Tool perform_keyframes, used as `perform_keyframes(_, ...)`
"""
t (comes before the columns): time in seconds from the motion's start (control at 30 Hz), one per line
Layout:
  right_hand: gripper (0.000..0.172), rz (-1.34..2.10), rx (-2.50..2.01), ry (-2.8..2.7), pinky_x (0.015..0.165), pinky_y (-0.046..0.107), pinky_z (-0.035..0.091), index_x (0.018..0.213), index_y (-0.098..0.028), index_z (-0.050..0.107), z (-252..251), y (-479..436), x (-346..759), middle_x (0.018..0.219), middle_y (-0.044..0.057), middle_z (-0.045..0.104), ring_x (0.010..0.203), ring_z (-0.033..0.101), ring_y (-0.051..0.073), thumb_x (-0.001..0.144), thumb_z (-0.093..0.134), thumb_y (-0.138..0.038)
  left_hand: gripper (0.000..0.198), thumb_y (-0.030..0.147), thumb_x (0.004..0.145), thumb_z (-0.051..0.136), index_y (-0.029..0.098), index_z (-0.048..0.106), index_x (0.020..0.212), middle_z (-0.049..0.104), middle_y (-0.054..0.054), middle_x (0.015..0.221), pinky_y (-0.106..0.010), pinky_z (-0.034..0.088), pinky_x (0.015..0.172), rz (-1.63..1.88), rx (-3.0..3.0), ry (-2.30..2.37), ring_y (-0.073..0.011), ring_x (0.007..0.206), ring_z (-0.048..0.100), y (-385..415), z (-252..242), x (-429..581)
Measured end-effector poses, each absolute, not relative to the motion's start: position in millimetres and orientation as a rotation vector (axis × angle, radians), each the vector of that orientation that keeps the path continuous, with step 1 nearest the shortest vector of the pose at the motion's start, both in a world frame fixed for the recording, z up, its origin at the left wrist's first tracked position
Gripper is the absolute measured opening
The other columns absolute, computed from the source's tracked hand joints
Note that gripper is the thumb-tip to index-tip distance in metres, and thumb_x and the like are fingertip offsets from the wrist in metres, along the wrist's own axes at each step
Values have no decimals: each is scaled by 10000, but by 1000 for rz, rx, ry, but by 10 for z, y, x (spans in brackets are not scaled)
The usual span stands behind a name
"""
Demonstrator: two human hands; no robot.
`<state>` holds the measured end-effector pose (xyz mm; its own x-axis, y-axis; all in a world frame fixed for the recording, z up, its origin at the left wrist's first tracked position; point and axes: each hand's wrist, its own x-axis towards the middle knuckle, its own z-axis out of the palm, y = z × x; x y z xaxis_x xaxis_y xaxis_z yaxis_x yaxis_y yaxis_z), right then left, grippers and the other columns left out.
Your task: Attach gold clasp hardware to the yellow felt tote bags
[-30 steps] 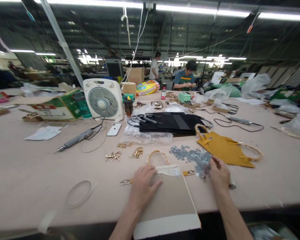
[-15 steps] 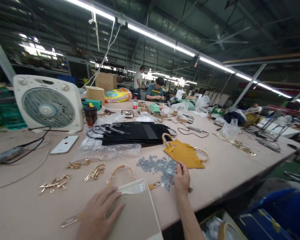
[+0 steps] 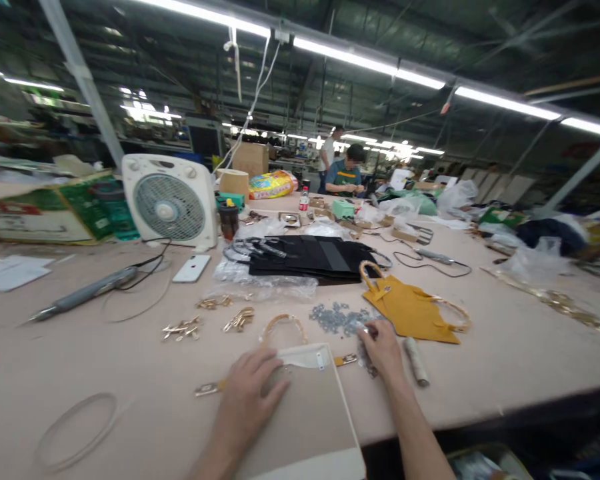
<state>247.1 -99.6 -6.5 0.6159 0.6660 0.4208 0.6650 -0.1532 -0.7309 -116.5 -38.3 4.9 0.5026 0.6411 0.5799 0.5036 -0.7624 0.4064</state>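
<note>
My left hand (image 3: 253,390) lies with fingers spread on a beige bag panel (image 3: 317,417), pressing near its top edge. A small metal plate (image 3: 321,361) sits on the panel's pale top strip. A braided handle (image 3: 285,321) arches beyond that edge, and mustard tabs with gold fittings, one a right-hand fitting (image 3: 349,359), stick out on both sides. My right hand (image 3: 384,347) is over a pile of thin grey metal plates (image 3: 337,319), fingertips bent together at its right part; what they hold is too small to make out. A mustard bag (image 3: 410,310) lies just beyond it.
Gold fittings (image 3: 183,329) lie in small heaps at left, near a white phone (image 3: 191,269). A fan (image 3: 167,203), stacked black bag pieces (image 3: 315,259) and a grey corded tool (image 3: 90,293) stand farther off. A short roll (image 3: 417,363) lies right of my hand. A person (image 3: 345,177) sits opposite.
The view has swung left, so everything appears farther right. My right hand has lowered from a raised pinch onto the plate pile. My left hand still rests on the panel.
</note>
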Motion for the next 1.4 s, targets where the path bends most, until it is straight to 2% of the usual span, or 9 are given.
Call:
perform_keyframes(0.07,377,31,-1853,-1030,905,430,491,858,-189,738,-88,-1024,2490,919,101,697,892,627,278,815,687,-560,277,340,868,807,287,738,1131,733,-52,1230,-502,548,1011,1042,2497,1007,-288,1184,639,-450,112,-1164)
perform_keyframes(0.23,542,51,-1774,-651,864,410,524,1058,-133,756,-245,-1047,2603,927,107,749,849,669,261,785,737,-601,347,340,792,880,278,744,1106,734,-49,1211,-501,524,1024,1031,2380,1045,-286,1181,625,-501,209,-1166)
perform_keyframes(0.4,515,-11,-1729,-634,887,442,544,1091,-145,759,-97,-1128,2483,930,100,747,846,689,259,813,734,-577,349,346,798,878,269,741,1110,727,-51,1214,-504,511,1028,1058,2353,1033,-281,1186,613,-516,220,-1180)
perform_keyframes(0.63,483,398,-1515,-924,798,383,608,1055,-181,719,356,-1040,1592,909,85,773,809,753,241,794,799,-579,353,314,809,869,260,736,1131,725,-61,1216,-515,516,1022,1033,2358,1029,-287,1181,614,-518,243,-1178)
perform_keyframes(0.87,535,103,-1690,-738,829,390,586,1079,-162,742,206,-1044,1897,894,105,793,836,763,270,790,763,-612,352,302,802,871,264,732,1123,724,-55,1229,-514,522,1017,1030,2383,1033,-292,1181,618,-507,241,-1187)
perform_keyframes(1.0,582,161,-1799,-773,799,411,585,1034,-152,788,139,-1229,2362,869,113,803,796,755,289,738,773,-653,329,301,844,833,274,720,1151,715,-50,1250,-516,524,1016,1048,2414,1017,-294,1187,615,-478,175,-1192)
perform_keyframes(1.17,514,-57,-1870,-800,916,464,562,1028,-177,796,232,-1352,2376,941,131,805,866,752,308,821,703,-637,312,325,885,794,286,709,1182,706,-42,1269,-528,518,1021,1060,2432,990,-294,1200,604,-402,88,-1186)
perform_keyframes(1.3,522,303,-1646,-823,832,403,601,1138,-175,731,323,-1247,1848,959,101,791,851,755,272,839,742,-603,336,308,845,835,266,719,1158,719,-55,1236,-517,526,1007,1036,2413,1001,-291,1176,617,-451,162,-1188)
perform_keyframes(1.4,392,627,-1540,-1105,825,379,592,1053,-199,729,384,-1142,1338,939,77,768,867,732,253,888,716,-554,361,324,822,858,269,723,1153,721,-65,1226,-521,526,1006,1037,2391,1020,-295,1174,620,-477,191,-1180)
